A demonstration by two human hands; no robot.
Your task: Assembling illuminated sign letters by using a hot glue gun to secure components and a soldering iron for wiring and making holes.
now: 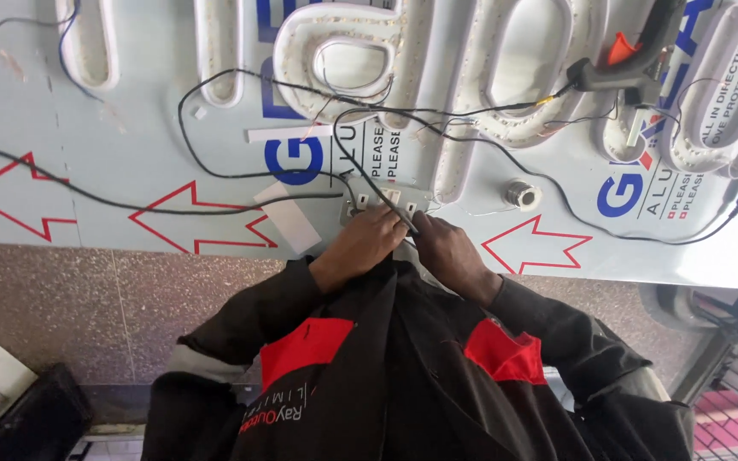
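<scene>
White plug block [383,205] with several sockets sits at the near edge of the surface [130,154], about mid-width. I see my left hand [367,242] laid over its near side, fingers curled onto it. My right hand [448,248] is just beside, pinched shut on a dark cable [377,189] that runs up from the block. More black wires [215,175] loop left and right across the film-covered sheet with red arrows. Far side: white channel letters [343,51] lined with LED strip. A solder spool [521,195] lies right of the block, a grey glue gun [634,64] towards the far right corner. Speckled floor [87,299] below the near edge.
</scene>
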